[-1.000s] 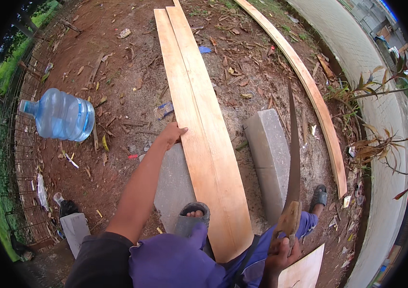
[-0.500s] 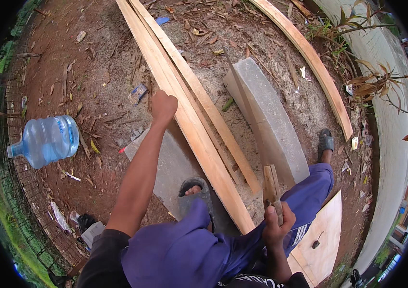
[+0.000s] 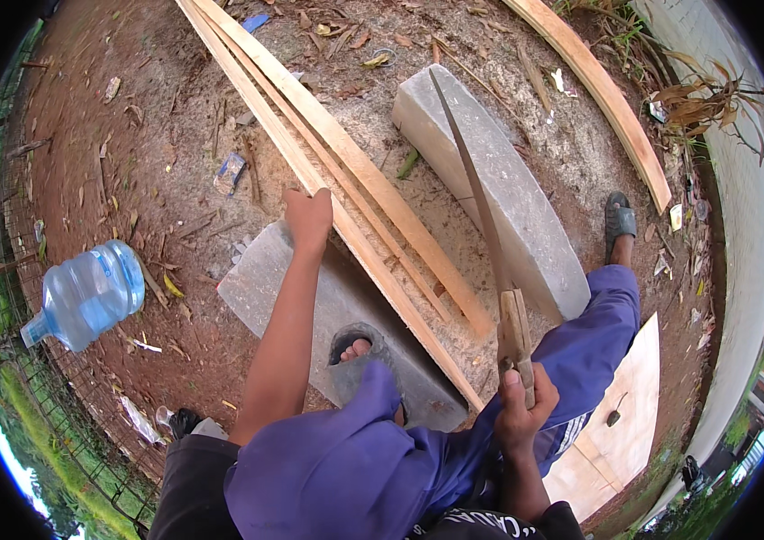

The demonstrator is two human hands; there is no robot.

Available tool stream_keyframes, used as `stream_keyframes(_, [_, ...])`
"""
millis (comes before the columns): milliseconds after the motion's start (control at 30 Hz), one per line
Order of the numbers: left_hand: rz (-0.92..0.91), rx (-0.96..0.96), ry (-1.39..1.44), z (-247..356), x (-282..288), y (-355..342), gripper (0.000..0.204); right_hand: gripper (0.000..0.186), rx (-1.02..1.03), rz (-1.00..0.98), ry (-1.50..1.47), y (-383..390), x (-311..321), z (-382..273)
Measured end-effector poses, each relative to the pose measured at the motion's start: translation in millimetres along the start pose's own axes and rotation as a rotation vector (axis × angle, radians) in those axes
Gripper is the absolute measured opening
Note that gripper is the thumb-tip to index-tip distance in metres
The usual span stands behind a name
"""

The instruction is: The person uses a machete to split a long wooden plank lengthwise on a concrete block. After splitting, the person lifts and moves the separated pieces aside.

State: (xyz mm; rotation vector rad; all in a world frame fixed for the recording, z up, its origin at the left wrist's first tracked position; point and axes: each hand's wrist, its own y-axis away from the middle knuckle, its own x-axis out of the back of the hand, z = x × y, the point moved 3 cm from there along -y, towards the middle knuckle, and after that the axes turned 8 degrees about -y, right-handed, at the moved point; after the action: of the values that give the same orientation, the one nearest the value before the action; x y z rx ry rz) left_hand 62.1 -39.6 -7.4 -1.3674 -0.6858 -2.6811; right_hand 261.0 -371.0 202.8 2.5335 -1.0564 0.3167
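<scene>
The left hand [image 3: 308, 219] has its fingers curled around the edge of a long, pale wooden board [image 3: 375, 265], tilted up on its narrow side. The board runs away ahead of that hand and back down between the two hands. The right hand [image 3: 526, 407] is closed around the wooden handle of a handsaw [image 3: 491, 234] — blade pointing up and forward, seen across a grey concrete block [image 3: 526, 202] ahead of it. A second plank [image 3: 382, 198] lies just right of the left hand. Below that hand, a sandaled foot [image 3: 362, 353] rests on another concrete block [image 3: 265, 279]; well to its left lies a water bottle [image 3: 98, 292].
</scene>
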Motion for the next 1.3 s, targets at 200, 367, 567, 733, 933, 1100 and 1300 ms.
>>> stream_keyframes(200, [0.037,-0.118,-0.067,5.8,9.6,18.0,0.028,0.025,0.004,-0.023,0.019,0.0,-1.6,-4.6])
stream_keyframes(367, [0.093,-0.130,-0.072,-1.4,3.1,15.4,0.031,0.025,-0.014,-0.040,0.018,3.3,-1.4,-6.7])
stream_keyframes(567, [0.063,-0.052,0.185,-37.2,-20.4,10.5,0.043,0.018,0.034,-0.028,0.046,5.7,2.6,-0.4])
stream_keyframes(733, [0.127,-0.122,0.213,-44.8,-20.6,-5.0,0.043,0.018,-0.001,0.008,-0.046,0.2,5.0,-2.2])
stream_keyframes(933, [-0.080,-0.169,0.642,-13.2,18.3,-5.7,0.039,0.021,-0.001,0.044,-0.104,8.6,16.0,6.1])
stream_keyframes(1100, [0.084,-0.366,0.644,-11.8,28.0,-48.6,0.037,0.018,-0.014,0.043,-0.186,12.8,13.1,12.6])
stream_keyframes(1300, [0.215,-0.133,0.358,-19.9,52.4,-123.0,0.062,0.018,0.104,-0.016,-0.149,23.1,18.7,12.4])
